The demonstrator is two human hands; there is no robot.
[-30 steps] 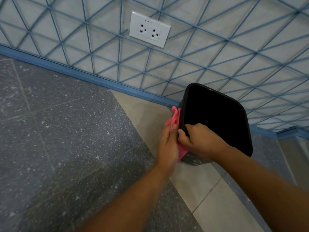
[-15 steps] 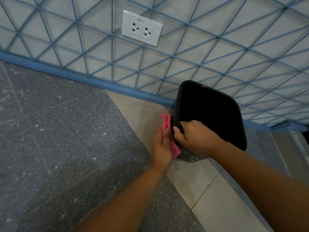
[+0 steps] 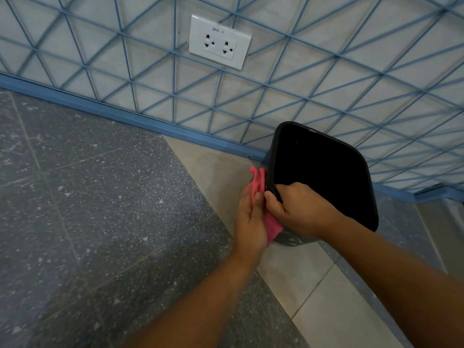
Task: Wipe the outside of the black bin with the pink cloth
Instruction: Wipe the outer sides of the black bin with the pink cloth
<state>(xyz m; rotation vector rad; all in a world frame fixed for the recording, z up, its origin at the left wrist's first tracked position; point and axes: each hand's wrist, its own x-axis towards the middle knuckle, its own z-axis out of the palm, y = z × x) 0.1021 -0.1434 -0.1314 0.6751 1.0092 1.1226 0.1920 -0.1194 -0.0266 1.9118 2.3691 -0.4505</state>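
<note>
a: right hand (image 3: pixel 298 209) curled over the near rim of the black bin (image 3: pixel 324 172), fingers hooked inside, thumb outside, holding it steady. left hand (image 3: pixel 251 222) flat, fingers straight, pressing the pink cloth (image 3: pixel 258 183) against the bin's left outer wall.

b: where's the bin?

a: on the pale floor strip (image 3: pixel 313 285), right against the blue skirting (image 3: pixel 125 116), below and right of the wall socket (image 3: pixel 219 41).

b: step?

a: mid-wipe on the left side, i'd say. the other sides look not yet covered. next move likely needs the cloth slid along or down that wall while the right hand braces or turns the bin.

b: bin look?

a: squarish, rounded corners, matte black, inside too dark to read. cloth bunched, poking above the fingertips.
</note>
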